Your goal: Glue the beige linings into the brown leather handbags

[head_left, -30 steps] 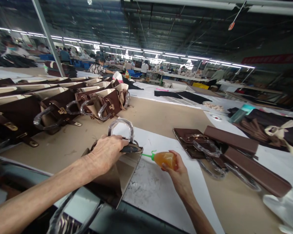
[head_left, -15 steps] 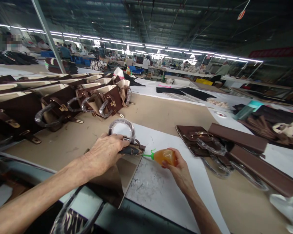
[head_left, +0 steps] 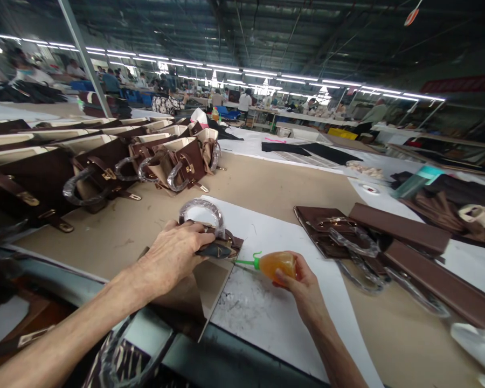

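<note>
My left hand (head_left: 180, 253) grips the upper part of a brown handbag piece (head_left: 186, 302) at the table's front edge, fingers closed over it beside a plastic-wrapped handle (head_left: 204, 207). My right hand (head_left: 301, 277) is closed round a squeeze bottle (head_left: 272, 265) of amber liquid. The bottle lies sideways, and its thin green nozzle points left, with the tip at the piece's right edge. White paper (head_left: 258, 318) with dark smudges lies beneath the bottle.
Brown handbags (head_left: 101, 167) stand in rows at the left. Flat bag parts (head_left: 444, 280) and a folded bag panel (head_left: 323, 229) lie at the right, near a teal-lidded container (head_left: 418, 180). Several people are in the background. A patterned item with a wrapped handle (head_left: 121, 358) is below the edge.
The bottle in my right hand has tilted a little, its body slightly lower and further right in view. My left hand keeps its grip on the bag piece. The view has shifted slightly.
</note>
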`<state>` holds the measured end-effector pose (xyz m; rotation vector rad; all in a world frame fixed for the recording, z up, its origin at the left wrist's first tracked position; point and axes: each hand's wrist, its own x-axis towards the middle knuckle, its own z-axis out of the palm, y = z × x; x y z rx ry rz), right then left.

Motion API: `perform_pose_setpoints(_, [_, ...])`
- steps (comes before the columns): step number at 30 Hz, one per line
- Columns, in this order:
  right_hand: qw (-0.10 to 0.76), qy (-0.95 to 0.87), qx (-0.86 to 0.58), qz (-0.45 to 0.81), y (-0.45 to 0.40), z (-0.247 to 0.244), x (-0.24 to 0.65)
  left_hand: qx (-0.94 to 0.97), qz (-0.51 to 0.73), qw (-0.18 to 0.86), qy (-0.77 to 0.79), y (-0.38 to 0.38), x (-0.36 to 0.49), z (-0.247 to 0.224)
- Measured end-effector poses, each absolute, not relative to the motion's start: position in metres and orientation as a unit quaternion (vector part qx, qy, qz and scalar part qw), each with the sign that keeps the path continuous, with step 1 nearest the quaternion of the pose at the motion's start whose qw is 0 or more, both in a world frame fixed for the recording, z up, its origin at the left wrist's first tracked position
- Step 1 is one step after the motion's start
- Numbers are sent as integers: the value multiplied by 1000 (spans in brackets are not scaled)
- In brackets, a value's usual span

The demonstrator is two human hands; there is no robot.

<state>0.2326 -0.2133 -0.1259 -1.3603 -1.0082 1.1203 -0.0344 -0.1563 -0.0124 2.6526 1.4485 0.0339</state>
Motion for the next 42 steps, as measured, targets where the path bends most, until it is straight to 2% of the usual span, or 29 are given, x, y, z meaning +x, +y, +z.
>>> perform_pose_setpoints(42, [476, -388, -546, 570, -280, -136, 203, 880, 2, 43, 474, -159, -40, -23])
